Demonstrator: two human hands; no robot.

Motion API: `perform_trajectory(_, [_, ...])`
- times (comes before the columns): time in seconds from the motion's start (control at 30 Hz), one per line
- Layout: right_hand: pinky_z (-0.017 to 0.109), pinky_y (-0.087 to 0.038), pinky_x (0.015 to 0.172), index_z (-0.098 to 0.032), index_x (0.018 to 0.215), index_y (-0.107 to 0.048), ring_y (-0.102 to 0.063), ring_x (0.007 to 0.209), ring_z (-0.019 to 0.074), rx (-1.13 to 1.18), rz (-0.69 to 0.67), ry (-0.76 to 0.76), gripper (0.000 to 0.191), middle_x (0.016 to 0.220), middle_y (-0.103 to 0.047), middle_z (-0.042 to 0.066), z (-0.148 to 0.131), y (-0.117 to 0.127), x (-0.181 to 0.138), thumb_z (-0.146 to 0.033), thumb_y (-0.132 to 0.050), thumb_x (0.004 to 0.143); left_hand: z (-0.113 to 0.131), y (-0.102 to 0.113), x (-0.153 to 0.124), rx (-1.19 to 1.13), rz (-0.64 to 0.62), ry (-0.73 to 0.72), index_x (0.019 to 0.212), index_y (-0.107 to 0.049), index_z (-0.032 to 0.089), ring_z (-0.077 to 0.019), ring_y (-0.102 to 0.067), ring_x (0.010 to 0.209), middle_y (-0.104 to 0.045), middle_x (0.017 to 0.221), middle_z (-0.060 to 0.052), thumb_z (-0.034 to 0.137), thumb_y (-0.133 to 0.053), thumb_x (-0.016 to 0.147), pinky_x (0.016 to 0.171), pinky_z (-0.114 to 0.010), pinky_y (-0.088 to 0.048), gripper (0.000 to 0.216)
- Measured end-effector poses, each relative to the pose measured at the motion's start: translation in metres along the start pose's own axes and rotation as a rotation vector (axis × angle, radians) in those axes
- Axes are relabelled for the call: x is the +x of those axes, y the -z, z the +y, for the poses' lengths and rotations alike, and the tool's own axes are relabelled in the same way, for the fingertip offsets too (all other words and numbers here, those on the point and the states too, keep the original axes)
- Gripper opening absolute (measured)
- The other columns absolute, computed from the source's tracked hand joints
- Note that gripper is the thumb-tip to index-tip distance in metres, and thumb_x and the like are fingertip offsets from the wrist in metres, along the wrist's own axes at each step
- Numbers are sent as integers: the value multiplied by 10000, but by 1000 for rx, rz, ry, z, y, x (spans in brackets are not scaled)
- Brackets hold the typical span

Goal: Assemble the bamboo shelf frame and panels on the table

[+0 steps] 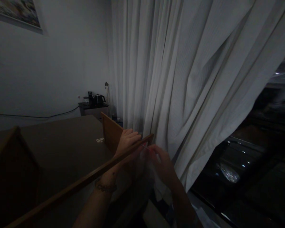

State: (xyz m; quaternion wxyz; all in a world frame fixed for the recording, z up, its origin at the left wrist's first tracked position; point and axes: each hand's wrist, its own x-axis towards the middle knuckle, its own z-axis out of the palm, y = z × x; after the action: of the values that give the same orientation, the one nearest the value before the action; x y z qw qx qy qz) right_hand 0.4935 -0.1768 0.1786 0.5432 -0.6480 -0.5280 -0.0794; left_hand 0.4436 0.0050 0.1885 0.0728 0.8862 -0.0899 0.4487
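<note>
A long wooden rail (pixel 85 180) runs slantwise from the lower left to its end near the curtain. My left hand (pixel 128 139) is curled over the wood beside that end, its fingers together, and the rail hides part of my wrist. Beyond it stands an upright brown wooden panel (pixel 111 131). My right hand (pixel 160 161) pinches a thin shiny metal rod (pixel 145 147), like a hex key, and its tip is at the side of the rail near the end. Dim light and blur hide the exact contact.
A second wooden panel (pixel 11 167) rises at the left on a brown surface (pixel 68 136). Small pale pieces (pixel 99 140) lie there. White curtains (pixel 190 69) hang close to my right hand. A dark kettle (pixel 98 99) stands on a cabinet in the corner. Dark glass (pixel 242 164) is at the right.
</note>
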Motion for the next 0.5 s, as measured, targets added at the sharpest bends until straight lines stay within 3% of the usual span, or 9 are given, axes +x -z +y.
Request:
perform_trajectory(0.13, [271, -484, 770, -252, 1173, -527, -619, 839, 149, 204, 53, 7, 230, 925, -658, 10, 7, -3, 1, -378, -501, 983, 2, 2, 1, -10, -4, 3, 628, -473, 194, -183, -439, 677, -528, 648, -15, 464, -413, 924, 678, -345, -294, 406])
perform_trajectory(0.3, [303, -491, 833, -236, 959, -653, -622, 918, 172, 238, -27, 61, 212, 921, -661, 25, 13, -1, 2, -397, -516, 977, 2, 2, 2, -13, -9, 24, 611, -477, 197, -186, -446, 676, -530, 629, -17, 445, -442, 909, 671, -344, -290, 389])
perform_trajectory(0.5, [372, -463, 945, -267, 1082, -680, -579, 1082, 204, 236, -50, 167, 318, 1075, -633, 63, 26, 0, 4, -439, -424, 1005, -2, -1, 0, -14, -3, 15, 616, -499, 198, -184, -442, 668, -527, 625, -19, 480, -435, 914, 676, -345, -290, 416])
